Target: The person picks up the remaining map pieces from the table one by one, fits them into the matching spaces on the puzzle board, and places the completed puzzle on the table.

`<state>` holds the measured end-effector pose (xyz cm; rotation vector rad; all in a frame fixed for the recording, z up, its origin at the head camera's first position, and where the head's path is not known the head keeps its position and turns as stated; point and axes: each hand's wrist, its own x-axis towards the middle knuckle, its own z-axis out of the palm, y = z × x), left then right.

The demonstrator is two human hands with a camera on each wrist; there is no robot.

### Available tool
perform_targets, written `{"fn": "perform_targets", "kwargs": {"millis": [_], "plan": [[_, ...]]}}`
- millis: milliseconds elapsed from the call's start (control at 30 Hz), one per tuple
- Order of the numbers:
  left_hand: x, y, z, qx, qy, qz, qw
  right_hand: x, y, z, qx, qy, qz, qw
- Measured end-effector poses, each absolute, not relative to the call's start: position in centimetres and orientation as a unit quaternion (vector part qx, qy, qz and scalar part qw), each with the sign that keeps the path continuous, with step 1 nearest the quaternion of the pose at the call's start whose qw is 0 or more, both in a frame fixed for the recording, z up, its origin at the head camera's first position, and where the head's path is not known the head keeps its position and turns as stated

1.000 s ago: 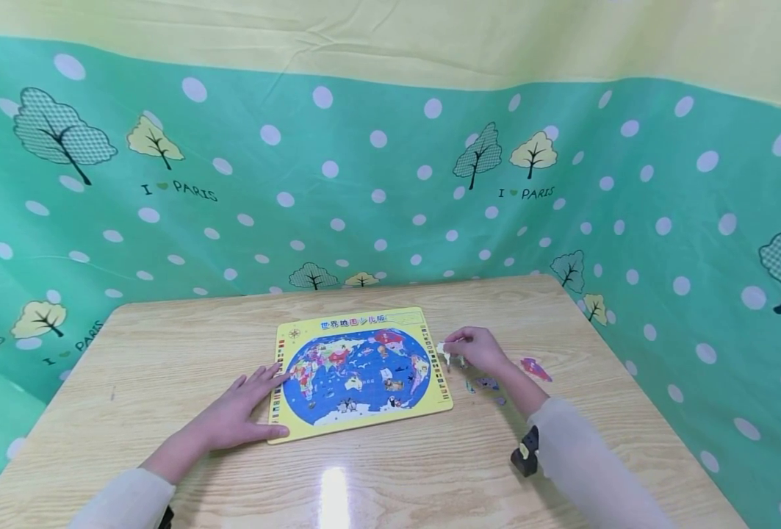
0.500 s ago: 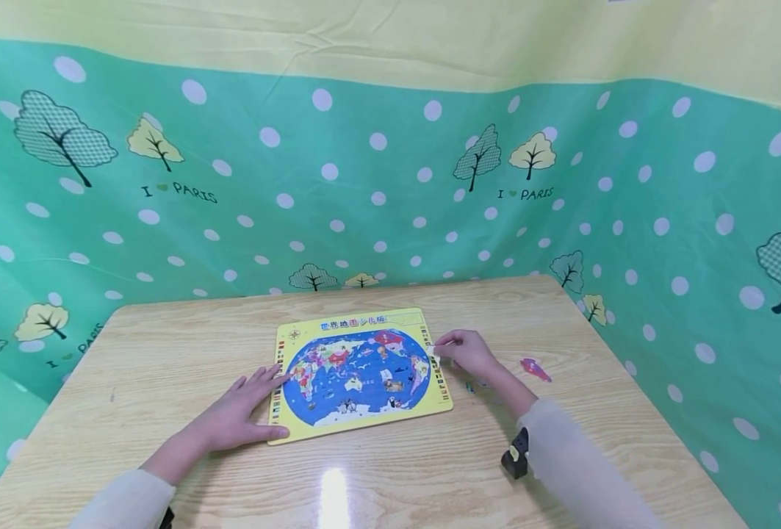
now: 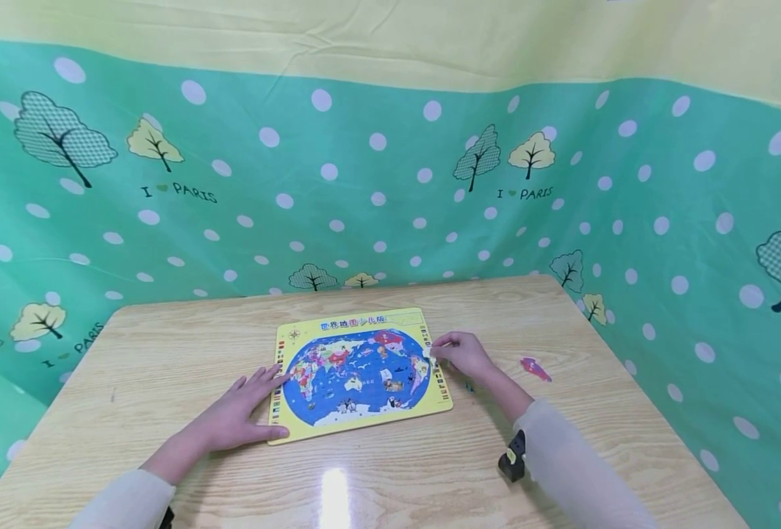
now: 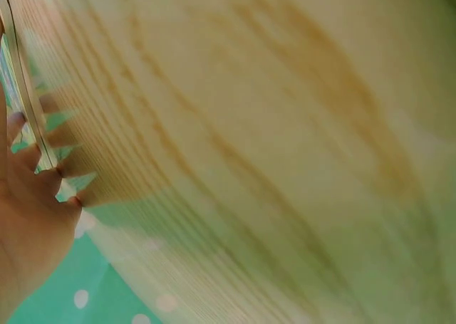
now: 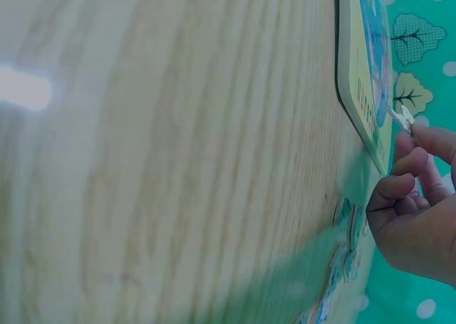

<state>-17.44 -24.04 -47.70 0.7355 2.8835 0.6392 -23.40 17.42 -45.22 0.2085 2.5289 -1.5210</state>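
A world map puzzle board with a yellow border and a blue oval map lies flat on the wooden table. My left hand rests at its left edge, fingers spread over the border and thumb at the near corner. In the left wrist view the same hand shows beside the board's edge. Over the board's right border, my right hand pinches a small whitish puzzle piece between thumb and fingertips. The right wrist view shows this puzzle piece tilted above the map, its printed face mostly hidden.
A pink-red puzzle piece lies on the table to the right of my right forearm. Several loose pieces lie under that forearm, mostly hidden from the head view. Green polka-dot cloth hangs behind and beside the table.
My right hand has moved left from the table beside the board to over its right border, carrying the whitish puzzle piece. My left hand and the board have stayed put.
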Motion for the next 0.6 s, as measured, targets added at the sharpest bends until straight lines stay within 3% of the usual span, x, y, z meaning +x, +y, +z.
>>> {"fn": "perform_targets", "kwargs": {"millis": [600], "plan": [[-17.4, -24.0, -47.7, 0.239, 0.946, 0.211, 0.05, -22.8, 16.3, -45.9, 0.067, 0.841, -0.53, 0.082]]}}
